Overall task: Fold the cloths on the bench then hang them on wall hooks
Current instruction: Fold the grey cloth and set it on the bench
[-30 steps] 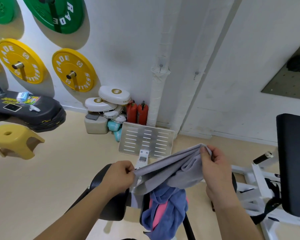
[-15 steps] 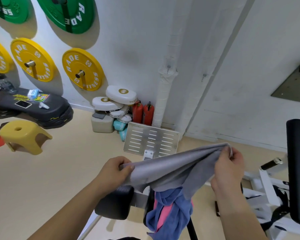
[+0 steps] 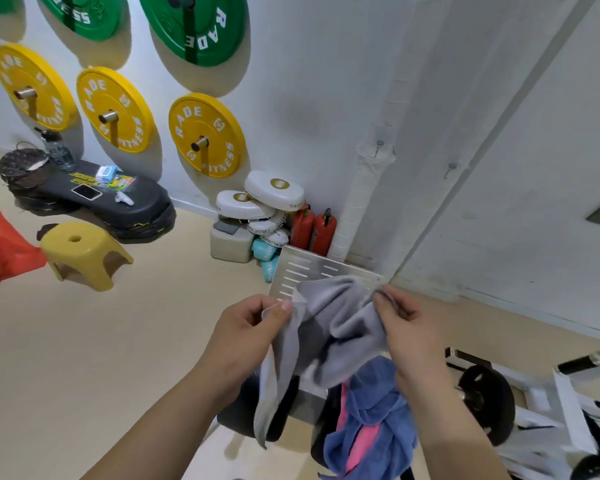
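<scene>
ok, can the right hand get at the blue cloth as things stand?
Probably, but not freely. The blue cloth lies just below the right hand, mostly uncovered, yet that hand pinches the grey cloth, as does the left hand. It would have to let go first.

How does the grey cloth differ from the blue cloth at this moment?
The grey cloth is held up, pinched at its upper edge by the left hand and the right hand; the blue cloth lies untouched in a heap on the bench. The grey cloth is plain, while the blue cloth shows pink. The grey cloth sags loosely between the hands; the blue cloth is bunched up. Neither is neatly folded or hung.
</scene>
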Motion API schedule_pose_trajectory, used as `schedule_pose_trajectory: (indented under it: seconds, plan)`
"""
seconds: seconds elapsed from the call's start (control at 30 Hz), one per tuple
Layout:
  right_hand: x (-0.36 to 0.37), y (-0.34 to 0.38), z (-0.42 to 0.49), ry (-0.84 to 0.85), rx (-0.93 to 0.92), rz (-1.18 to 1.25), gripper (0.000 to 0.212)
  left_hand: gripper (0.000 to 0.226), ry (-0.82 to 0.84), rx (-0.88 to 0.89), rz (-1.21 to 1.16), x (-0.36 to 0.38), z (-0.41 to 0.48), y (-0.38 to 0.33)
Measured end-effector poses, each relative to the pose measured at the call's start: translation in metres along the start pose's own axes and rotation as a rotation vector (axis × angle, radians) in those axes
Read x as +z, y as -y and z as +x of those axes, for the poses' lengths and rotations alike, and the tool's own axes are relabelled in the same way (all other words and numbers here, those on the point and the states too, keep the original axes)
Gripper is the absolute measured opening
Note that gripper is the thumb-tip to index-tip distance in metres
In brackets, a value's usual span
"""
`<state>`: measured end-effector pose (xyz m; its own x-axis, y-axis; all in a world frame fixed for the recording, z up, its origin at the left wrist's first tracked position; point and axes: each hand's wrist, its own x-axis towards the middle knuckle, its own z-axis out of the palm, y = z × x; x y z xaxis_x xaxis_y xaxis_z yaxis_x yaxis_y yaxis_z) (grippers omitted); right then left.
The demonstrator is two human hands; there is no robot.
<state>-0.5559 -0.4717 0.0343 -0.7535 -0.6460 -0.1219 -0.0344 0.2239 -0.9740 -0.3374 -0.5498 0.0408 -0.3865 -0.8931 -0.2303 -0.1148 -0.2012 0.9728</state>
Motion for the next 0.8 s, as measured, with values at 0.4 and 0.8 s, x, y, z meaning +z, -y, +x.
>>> schedule_pose_trajectory:
  seconds: [0.4, 0.8]
  plan:
    - [0.074, -0.011, -0.078, 0.139, 0.071, -0.027, 0.011, 0.021, 0.143, -0.219, -0.098, -0.009, -0.008, 0.022]
    - [0.077, -0.023, -0.094, 0.100, -0.133, -0.063, 0.018, 0.014, 0.174, -0.253, -0.246, -0.015, -0.010, 0.026]
